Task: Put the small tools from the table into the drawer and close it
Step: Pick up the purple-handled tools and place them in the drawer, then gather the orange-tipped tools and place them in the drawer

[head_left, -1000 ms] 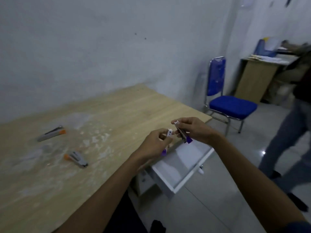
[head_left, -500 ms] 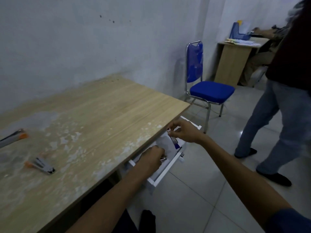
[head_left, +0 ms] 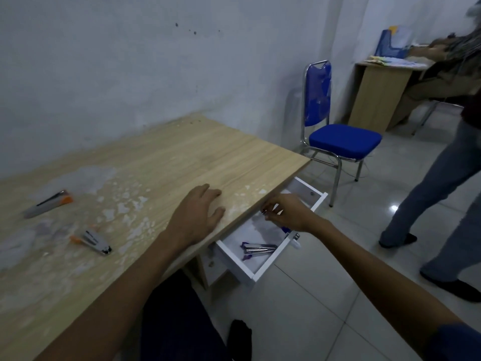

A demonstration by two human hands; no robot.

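Observation:
A white drawer (head_left: 263, 272) stands pulled out under the table's right end. A purple and silver stapler (head_left: 257, 249) lies inside it. My right hand (head_left: 285, 212) is over the drawer, fingers pinched on a small purple and silver tool of which only a blue tip shows under the palm. My left hand (head_left: 197, 216) rests flat on the wooden table (head_left: 161, 162), fingers spread, holding nothing. Two orange and grey staplers lie on the table's left side: one near the front (head_left: 93, 241), one farther back (head_left: 48, 203).
A blue chair (head_left: 338, 139) stands just beyond the table's right end. A person in jeans (head_left: 440, 183) stands on the tiled floor to the right. A second desk (head_left: 377, 92) with papers is at the back right. The wall runs along the table's far edge.
My left hand has come out of the drawer, leaving the purple stapler there, and now lies flat on the tabletop. My right hand has lowered into the drawer with its tool.

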